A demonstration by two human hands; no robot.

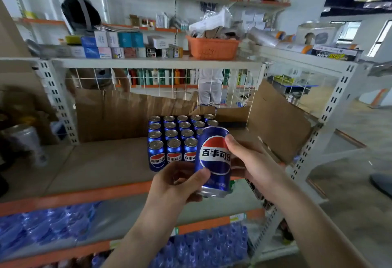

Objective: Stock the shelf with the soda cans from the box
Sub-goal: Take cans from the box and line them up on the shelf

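**Both hands on one can, in front of the stocked rows**

Much is hidden here. The can (214, 161) covers the front right corner of the rows (180, 138) on the shelf (95, 161), so how many cans stand there cannot be counted. The left hand (176, 180) shows only its back and thumb; its fingers curl behind the can's lower part, out of sight. The right hand (252, 161) has its thumb tip on the can's upper right edge, and the rest of its fingers pass behind the can. The box named in the task cannot be picked out with certainty: torn cardboard (131, 115) stands behind the rows and a flap (277, 119) leans at the right. Both shelf ends are blurred. Behind the wire grid (165, 83) a person is partly visible.

The can is held upright, slightly tilted, in the air before the shelf's orange front rail (84, 195), near the rows but apart from them. It is a glossy blue metal cylinder with a red, white and blue round emblem and a bare silver base rim. The shelved cans match it, with silver tops and pull tabs. The shelf board is matte tan. Below, shrink-wrapped blue bottles (46, 225) gleam. An orange plastic basket (212, 48) sits on the tier above.
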